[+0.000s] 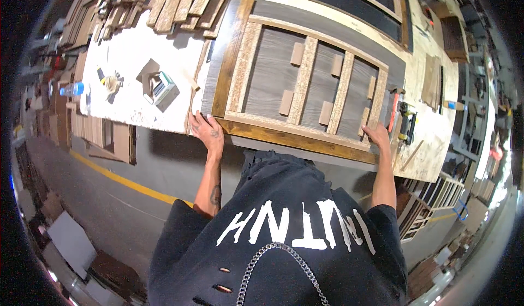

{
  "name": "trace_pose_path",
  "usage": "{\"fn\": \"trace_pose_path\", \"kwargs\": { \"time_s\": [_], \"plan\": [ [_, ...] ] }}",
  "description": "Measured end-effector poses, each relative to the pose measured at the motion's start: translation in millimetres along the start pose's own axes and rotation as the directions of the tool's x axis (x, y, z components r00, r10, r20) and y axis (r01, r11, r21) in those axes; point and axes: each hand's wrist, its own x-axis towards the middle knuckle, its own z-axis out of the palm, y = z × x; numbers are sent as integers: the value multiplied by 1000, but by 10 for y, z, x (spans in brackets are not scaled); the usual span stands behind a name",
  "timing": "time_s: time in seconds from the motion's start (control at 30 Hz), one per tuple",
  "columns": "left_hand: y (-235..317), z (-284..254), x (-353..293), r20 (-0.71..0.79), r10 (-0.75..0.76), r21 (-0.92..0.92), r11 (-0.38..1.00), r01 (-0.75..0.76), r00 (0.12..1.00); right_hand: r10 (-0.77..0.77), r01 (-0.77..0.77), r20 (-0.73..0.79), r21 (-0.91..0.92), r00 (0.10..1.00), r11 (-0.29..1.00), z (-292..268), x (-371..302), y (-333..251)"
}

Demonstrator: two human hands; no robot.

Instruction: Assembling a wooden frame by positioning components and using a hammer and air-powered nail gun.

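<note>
I see a wooden frame [303, 79] on a grey board [273, 60] atop the bench [431, 142]. The left hand [208, 132] touches the near left corner, the right hand [377, 135], well apart, the near right; I cannot tell whether either grips. A hammer [393, 115] lies farther right.

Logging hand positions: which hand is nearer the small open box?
Left. The left hand is right of and below the box in frame; the right hand much farther right.

Large white lettering [308, 243] spans the front of the black T-shirt [355, 276].
</note>
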Motion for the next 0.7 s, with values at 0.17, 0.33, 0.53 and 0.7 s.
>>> {"fn": "trace_pose_path", "kwargs": {
  "time_s": [0.17,0.33,0.53,0.7],
  "plan": [
    [383,-55,292,0,192,-19,981,-192,981,-133,127,-63,-86,989,988,147,74,109],
    [971,327,712,210,320,32,942,-334,924,-33,28,-35,-151,999,988,409,401,537],
    [1100,667,823,167,328,170,919,-355,930,-110,102,-188,-55,976,993,349,240,352],
    [1169,665,792,186,312,208,914,-348,932,-63,40,-216,-107,974,993,351,133,307]
  ]
}}
